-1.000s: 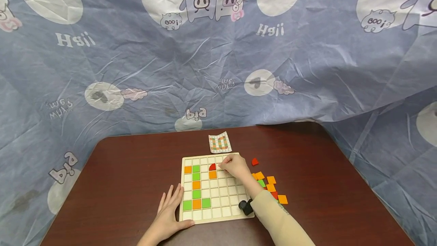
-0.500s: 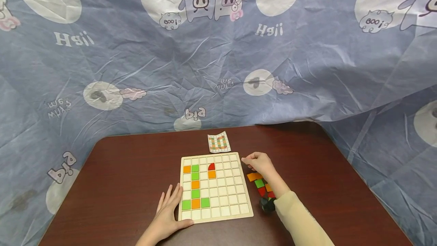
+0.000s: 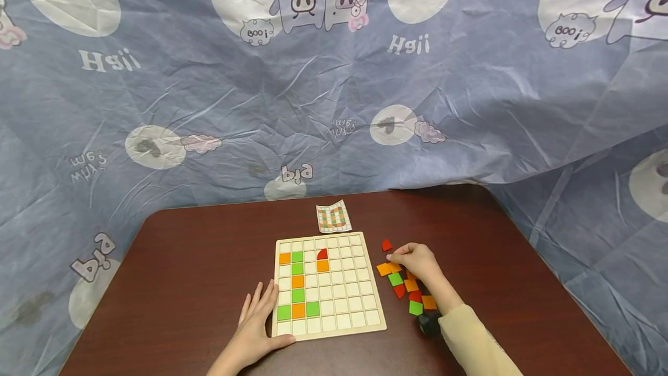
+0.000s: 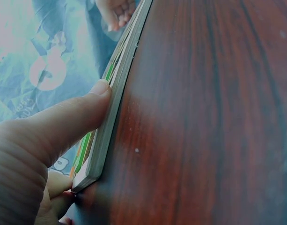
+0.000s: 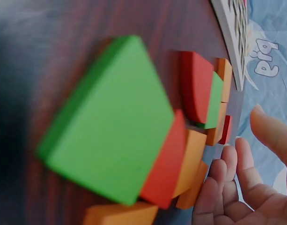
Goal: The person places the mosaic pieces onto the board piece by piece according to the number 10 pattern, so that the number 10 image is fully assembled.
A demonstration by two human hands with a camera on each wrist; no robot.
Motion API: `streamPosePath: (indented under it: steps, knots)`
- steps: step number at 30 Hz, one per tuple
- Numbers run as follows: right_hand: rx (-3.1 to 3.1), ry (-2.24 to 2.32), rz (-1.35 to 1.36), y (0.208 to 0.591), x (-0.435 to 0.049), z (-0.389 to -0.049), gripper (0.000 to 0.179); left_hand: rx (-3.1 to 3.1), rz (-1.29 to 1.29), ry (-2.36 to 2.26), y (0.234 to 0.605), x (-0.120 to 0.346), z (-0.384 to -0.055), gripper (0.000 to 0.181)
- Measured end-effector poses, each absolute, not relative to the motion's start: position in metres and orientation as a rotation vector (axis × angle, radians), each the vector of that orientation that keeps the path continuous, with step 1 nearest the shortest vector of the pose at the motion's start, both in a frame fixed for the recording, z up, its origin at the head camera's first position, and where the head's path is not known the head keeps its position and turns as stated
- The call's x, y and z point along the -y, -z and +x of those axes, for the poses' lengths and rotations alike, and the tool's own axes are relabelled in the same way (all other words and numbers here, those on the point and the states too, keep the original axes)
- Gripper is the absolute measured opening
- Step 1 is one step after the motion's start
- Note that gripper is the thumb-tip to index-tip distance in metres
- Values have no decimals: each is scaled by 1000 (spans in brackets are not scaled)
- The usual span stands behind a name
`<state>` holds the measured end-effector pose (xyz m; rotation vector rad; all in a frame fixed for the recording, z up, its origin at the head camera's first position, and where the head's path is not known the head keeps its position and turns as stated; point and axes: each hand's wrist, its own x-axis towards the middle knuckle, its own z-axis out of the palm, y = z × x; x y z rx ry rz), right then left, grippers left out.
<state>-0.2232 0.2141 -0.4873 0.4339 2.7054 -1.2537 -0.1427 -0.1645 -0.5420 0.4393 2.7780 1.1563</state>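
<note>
A pale gridded board lies on the table, with green and orange square tiles and one red rounded tile in its cells. My left hand rests at the board's near left corner, fingers stretched along the left side. Its thumb presses on the near edge. Over the loose tiles right of the board is my right hand, fingertips close above the orange tiles. The right wrist view shows a gap between its thumb and fingers, with nothing held. A loose red tile lies just beyond the fingertips.
A small pattern card with a coloured grid lies behind the board. More loose tiles, including a green square, spread along the board's right. A printed blue cloth hangs behind the dark red-brown table.
My right hand has moved right, from over the board's upper cells to the loose tiles, uncovering the board and then the red tile. My left hand stays at the corner.
</note>
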Motion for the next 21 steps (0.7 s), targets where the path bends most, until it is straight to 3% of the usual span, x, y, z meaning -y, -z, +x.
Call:
streamPosePath:
  steps: [21]
  knots:
    - [-2900, 999, 345, 487, -201, -209, 26, -2742, 401, -1147, 541, 164, -144, 117]
